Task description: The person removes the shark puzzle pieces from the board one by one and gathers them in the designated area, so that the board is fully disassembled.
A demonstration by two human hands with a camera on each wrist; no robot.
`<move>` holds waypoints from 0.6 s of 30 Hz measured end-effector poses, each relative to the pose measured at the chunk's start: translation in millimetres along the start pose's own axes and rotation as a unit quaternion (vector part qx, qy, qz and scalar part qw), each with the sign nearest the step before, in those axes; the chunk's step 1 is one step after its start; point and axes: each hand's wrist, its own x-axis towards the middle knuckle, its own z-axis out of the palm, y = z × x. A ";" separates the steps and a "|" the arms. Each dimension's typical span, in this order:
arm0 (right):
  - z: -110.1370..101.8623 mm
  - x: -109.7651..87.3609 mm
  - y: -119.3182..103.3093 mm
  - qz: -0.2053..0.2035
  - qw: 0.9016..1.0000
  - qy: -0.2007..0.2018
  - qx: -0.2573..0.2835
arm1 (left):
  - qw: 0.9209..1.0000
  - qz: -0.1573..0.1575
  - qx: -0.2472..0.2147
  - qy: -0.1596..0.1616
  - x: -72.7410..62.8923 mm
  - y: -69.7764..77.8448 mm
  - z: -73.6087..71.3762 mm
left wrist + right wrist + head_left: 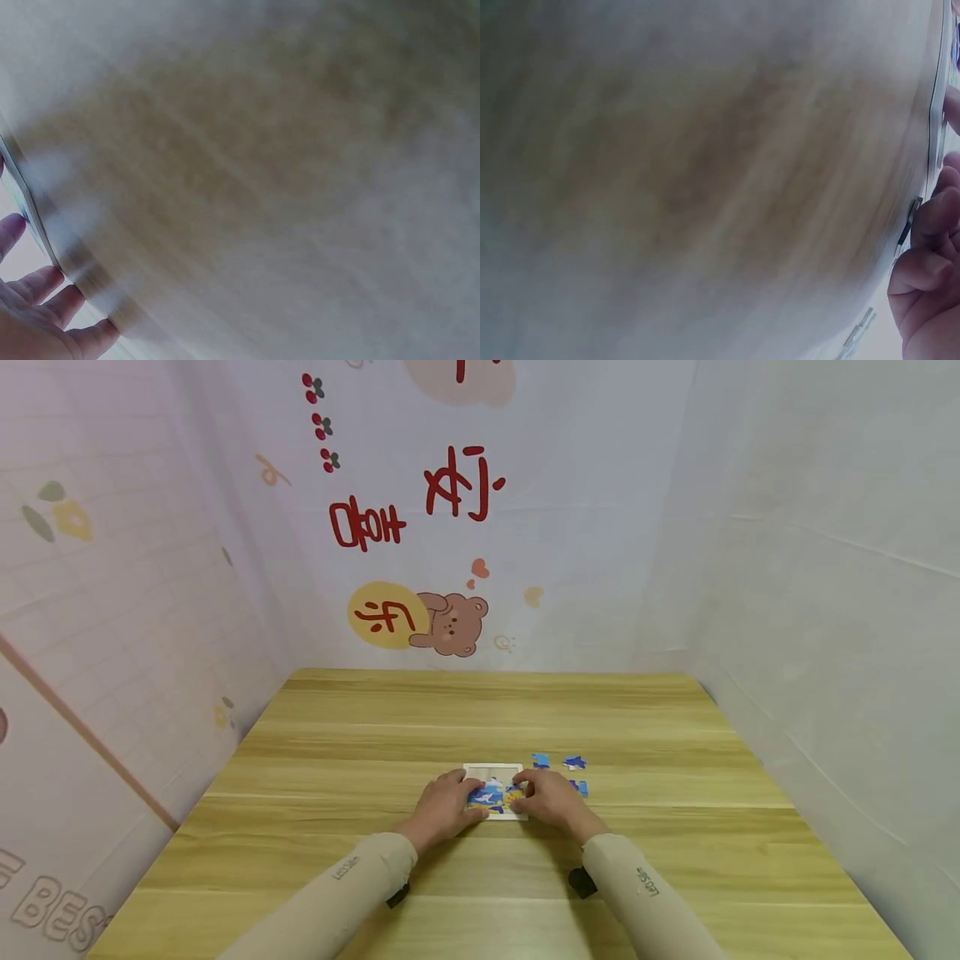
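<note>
A small white-framed jigsaw puzzle point(493, 766) lies on the table, partly filled with blue and yellow picture pieces; its upper part shows bare backing. At its left side is my left hand point(442, 806), index finger and thumb reaching over the frame onto the picture. The left wrist view shows spread fingers point(45, 283) along the frame's edge and the tabletop. My right hand point(551, 795) pinches a yellow puzzle piece point(513, 796) between thumb and index finger at the right of the picture. In the right wrist view its other fingers point(922, 271) are curled.
Just right of the frame lie loose blue puzzle pieces: one point(540, 761) near the frame's top corner, another point(575, 762) farther right, and a third point(581, 788) partly behind my right hand. The wood-grain table point(360, 727) meets a printed cloth wall point(585, 568) behind.
</note>
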 end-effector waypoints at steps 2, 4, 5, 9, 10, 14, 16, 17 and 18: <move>0.2 0.5 -0.6 0.005 1.000 -0.001 -0.004 | 1.000 -0.001 0.001 0.000 0.1 -0.3 0.7; 0.5 0.8 -1.1 0.007 1.000 0.000 -0.008 | 1.000 -0.001 0.001 0.000 -0.1 -0.5 1.2; 0.5 0.8 -1.0 0.006 1.000 0.001 -0.009 | 1.000 -0.002 0.000 0.000 -0.1 -0.7 1.6; 0.5 0.2 -0.7 0.005 1.000 0.002 -0.005 | 1.000 -0.004 -0.005 0.000 0.0 -1.3 2.5; 0.5 -0.3 -0.6 0.006 1.000 -0.001 -0.001 | 1.000 -0.004 -0.004 0.001 -0.1 -1.6 2.5; -0.3 -2.7 0.0 -0.003 1.000 -0.021 0.017 | 1.000 -0.003 -0.002 0.006 -0.5 -2.6 4.1; -1.2 -3.8 0.5 -0.007 0.999 -0.033 0.028 | 1.000 0.000 0.000 0.009 -1.2 -2.6 3.7; -1.7 -4.2 0.9 -0.009 0.999 -0.039 0.032 | 1.000 0.000 0.001 0.010 -1.4 -2.4 3.7; -1.9 -4.3 1.5 -0.011 0.998 -0.041 0.035 | 1.000 0.001 0.001 0.011 -1.6 -2.1 3.3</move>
